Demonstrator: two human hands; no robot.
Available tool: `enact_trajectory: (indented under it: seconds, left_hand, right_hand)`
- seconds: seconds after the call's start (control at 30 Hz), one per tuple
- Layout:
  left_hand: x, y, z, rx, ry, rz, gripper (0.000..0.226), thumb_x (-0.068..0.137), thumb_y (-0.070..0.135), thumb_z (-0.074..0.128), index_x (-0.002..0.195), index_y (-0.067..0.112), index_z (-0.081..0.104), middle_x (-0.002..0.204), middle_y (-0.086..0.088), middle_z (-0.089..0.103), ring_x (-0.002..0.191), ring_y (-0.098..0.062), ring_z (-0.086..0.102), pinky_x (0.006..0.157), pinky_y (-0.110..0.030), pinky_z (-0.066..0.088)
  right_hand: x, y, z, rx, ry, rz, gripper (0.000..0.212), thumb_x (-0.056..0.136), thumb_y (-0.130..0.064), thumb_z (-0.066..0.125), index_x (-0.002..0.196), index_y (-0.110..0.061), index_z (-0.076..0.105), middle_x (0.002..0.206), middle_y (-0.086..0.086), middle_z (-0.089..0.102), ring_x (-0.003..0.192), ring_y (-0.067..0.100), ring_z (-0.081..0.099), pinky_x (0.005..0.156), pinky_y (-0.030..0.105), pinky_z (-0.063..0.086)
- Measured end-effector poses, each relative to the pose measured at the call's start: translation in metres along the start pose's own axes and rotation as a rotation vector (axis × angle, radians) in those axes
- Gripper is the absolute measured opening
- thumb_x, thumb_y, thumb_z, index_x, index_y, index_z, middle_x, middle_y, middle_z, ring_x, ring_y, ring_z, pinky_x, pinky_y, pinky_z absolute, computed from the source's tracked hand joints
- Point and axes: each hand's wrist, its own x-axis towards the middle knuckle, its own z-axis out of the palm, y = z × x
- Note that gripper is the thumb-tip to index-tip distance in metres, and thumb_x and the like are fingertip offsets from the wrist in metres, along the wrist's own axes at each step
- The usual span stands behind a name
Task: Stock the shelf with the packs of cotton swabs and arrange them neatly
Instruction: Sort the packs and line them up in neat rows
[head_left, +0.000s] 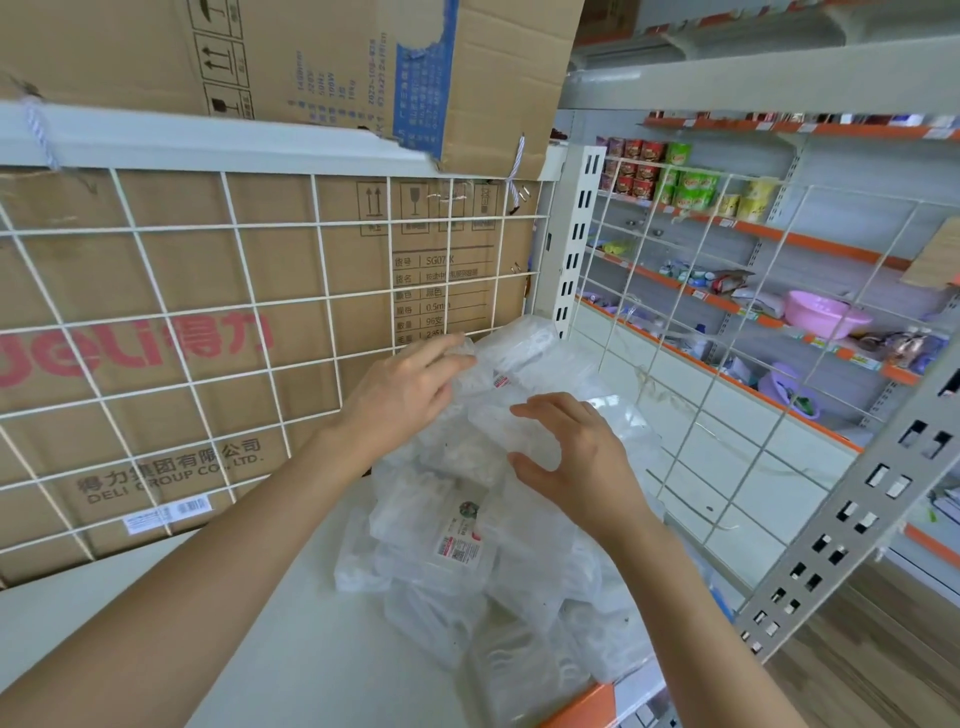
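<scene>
**Clear film, coated wire, brown board**

The packs of cotton swabs (467, 525) are wrapped in clear, glossy, crinkled plastic film. The shelf (291, 649) under them is smooth, matt white. The wire grid (236, 291) is white-coated metal, and the cardboard box (280, 260) behind it is matt brown. The perforated upright (852, 504) is grey painted metal.

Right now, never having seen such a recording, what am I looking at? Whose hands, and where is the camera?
No machine here: a person wears one wide camera on the head, looking forward and down. The left hand lays its fingers on a clear pack of cotton swabs. The right hand arches over the pile of packs on the white shelf. Whether it has a grip on one is unclear. Behind stand a wire grid and a cardboard box.
</scene>
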Motion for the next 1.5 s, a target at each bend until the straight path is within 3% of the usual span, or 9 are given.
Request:
enact_trajectory:
  seconds: [0.17, 0.3, 0.73, 0.9, 1.0, 1.13, 1.23, 1.37, 1.5]
  left_hand:
    - [0.011, 0.001, 0.006, -0.087, -0.103, -0.206, 0.046, 0.095, 0.033, 0.049, 0.138, 0.018, 0.045, 0.141, -0.004, 0.045, 0.129, -0.024, 0.040, 0.103, -0.034, 0.032]
    - [0.014, -0.004, 0.014, -0.088, -0.316, -0.212, 0.050, 0.098, 0.035, 0.043, 0.147, 0.027, 0.030, 0.152, -0.005, 0.029, 0.139, -0.022, 0.023, 0.112, -0.036, 0.023]
    - [0.007, 0.005, 0.014, -0.096, -0.081, -0.228, 0.038, 0.087, 0.017, 0.062, 0.124, 0.015, 0.053, 0.128, -0.001, 0.053, 0.119, -0.022, 0.047, 0.079, -0.031, 0.039]
    - [-0.002, 0.007, 0.004, -0.153, 0.070, -0.246, 0.037, 0.086, 0.007, 0.058, 0.123, 0.013, 0.056, 0.122, -0.003, 0.060, 0.116, -0.024, 0.052, 0.086, -0.040, 0.047]
    - [-0.015, 0.009, -0.011, -0.244, 0.174, -0.292, 0.035, 0.088, 0.006, 0.057, 0.122, 0.015, 0.057, 0.119, 0.004, 0.059, 0.109, -0.017, 0.052, 0.086, -0.026, 0.039]
    - [-0.047, 0.012, -0.038, -0.380, 0.282, -0.454, 0.033, 0.091, 0.017, 0.059, 0.123, 0.024, 0.054, 0.113, 0.017, 0.056, 0.096, -0.001, 0.051, 0.076, -0.005, 0.036]
    - [-0.081, 0.013, -0.060, -0.533, 0.334, -0.545, 0.029, 0.086, 0.042, 0.054, 0.114, 0.046, 0.050, 0.108, 0.028, 0.059, 0.096, 0.002, 0.056, 0.080, -0.012, 0.042]
    - [-0.132, 0.008, -0.087, -0.621, 0.375, -0.657, 0.029, 0.080, 0.048, 0.051, 0.109, 0.050, 0.051, 0.105, 0.024, 0.061, 0.098, -0.004, 0.059, 0.077, -0.020, 0.045]
    - [-0.189, 0.005, -0.114, -0.657, 0.329, -0.758, 0.030, 0.075, 0.054, 0.051, 0.105, 0.055, 0.052, 0.104, 0.026, 0.060, 0.097, 0.003, 0.056, 0.077, -0.012, 0.042]
  right_hand:
    - [0.000, -0.001, 0.000, -0.005, -0.005, -0.009, 0.042, 0.074, -0.028, 0.068, 0.113, -0.014, 0.065, 0.111, 0.002, 0.061, 0.097, 0.025, 0.058, 0.082, 0.033, 0.048]
    - [0.000, -0.001, 0.000, -0.017, -0.020, -0.010, 0.040, 0.075, -0.025, 0.071, 0.114, -0.014, 0.065, 0.112, 0.001, 0.060, 0.098, 0.023, 0.057, 0.082, 0.029, 0.045]
    - [-0.001, -0.001, -0.004, 0.007, 0.009, -0.037, 0.038, 0.076, -0.020, 0.073, 0.113, -0.014, 0.064, 0.111, 0.000, 0.060, 0.098, 0.023, 0.056, 0.074, 0.022, 0.041]
    - [0.001, -0.001, -0.007, 0.039, 0.026, -0.015, 0.037, 0.078, -0.019, 0.073, 0.114, -0.016, 0.064, 0.113, -0.002, 0.059, 0.103, 0.020, 0.055, 0.074, 0.009, 0.034]
    - [-0.001, -0.004, -0.011, 0.106, 0.048, 0.003, 0.035, 0.079, -0.020, 0.072, 0.113, -0.017, 0.065, 0.113, -0.005, 0.059, 0.105, 0.017, 0.055, 0.078, 0.010, 0.037]
    - [-0.001, -0.016, -0.017, 0.274, 0.078, 0.053, 0.035, 0.077, -0.030, 0.063, 0.111, -0.021, 0.065, 0.110, -0.012, 0.059, 0.100, 0.003, 0.055, 0.081, 0.008, 0.040]
    - [-0.001, -0.029, -0.017, 0.419, 0.066, 0.091, 0.031, 0.078, -0.030, 0.060, 0.109, -0.029, 0.063, 0.106, -0.018, 0.057, 0.099, -0.004, 0.053, 0.081, 0.009, 0.041]
    - [-0.004, -0.054, -0.005, 0.596, 0.000, 0.148, 0.026, 0.079, -0.030, 0.056, 0.103, -0.040, 0.059, 0.106, -0.014, 0.060, 0.097, -0.003, 0.054, 0.079, 0.011, 0.043]
    - [-0.015, -0.086, 0.017, 0.716, -0.126, 0.208, 0.030, 0.079, -0.030, 0.050, 0.106, -0.032, 0.063, 0.090, -0.008, 0.061, 0.073, 0.001, 0.055, 0.062, 0.014, 0.046]
